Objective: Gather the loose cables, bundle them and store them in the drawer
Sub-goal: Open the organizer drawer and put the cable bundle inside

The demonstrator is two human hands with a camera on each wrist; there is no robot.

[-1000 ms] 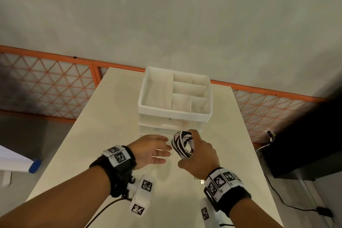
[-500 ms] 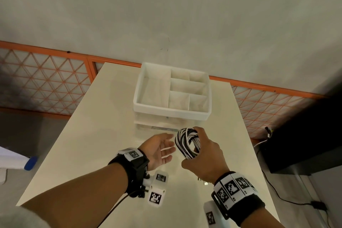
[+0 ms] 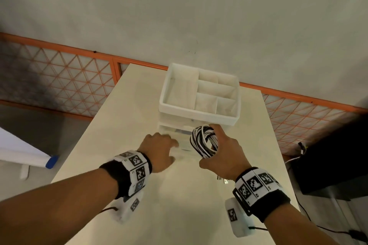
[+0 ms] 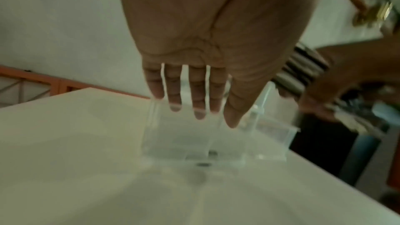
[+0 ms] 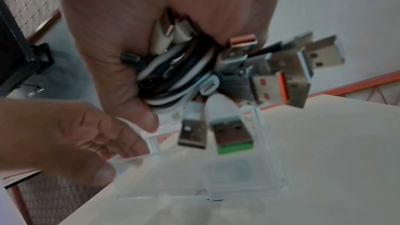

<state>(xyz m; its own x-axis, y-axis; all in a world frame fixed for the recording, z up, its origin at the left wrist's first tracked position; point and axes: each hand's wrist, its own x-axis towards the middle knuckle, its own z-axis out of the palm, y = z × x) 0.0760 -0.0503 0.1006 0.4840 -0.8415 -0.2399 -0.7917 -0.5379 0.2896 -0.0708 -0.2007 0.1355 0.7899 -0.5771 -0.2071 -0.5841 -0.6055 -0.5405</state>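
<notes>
A coiled bundle of black and white cables [image 3: 203, 141] is gripped in my right hand [image 3: 223, 151], just in front of the white compartment organizer [image 3: 199, 114]. In the right wrist view the bundle [image 5: 173, 78] fills the right hand [image 5: 121, 57], and several USB plugs [image 5: 270, 91] stick out over a clear drawer [image 5: 238, 177]. That drawer [image 3: 184, 146] stands pulled out from under the organizer. My left hand [image 3: 159, 147] reaches it from the left. The left hand's fingers [image 4: 194, 105] lie fairly straight over the drawer [image 4: 194, 143] at its rim.
The organizer stands at the far middle of a cream table [image 3: 179, 205]. An orange mesh fence [image 3: 59, 77] runs behind it. A black unit [image 3: 328, 155] with trailing wires sits right of the table. A white and blue object [image 3: 50, 162] lies low at the left.
My left hand turned palm down and moved forward to the drawer, which now stands pulled out. My right hand carried the cable bundle a little closer to the organizer.
</notes>
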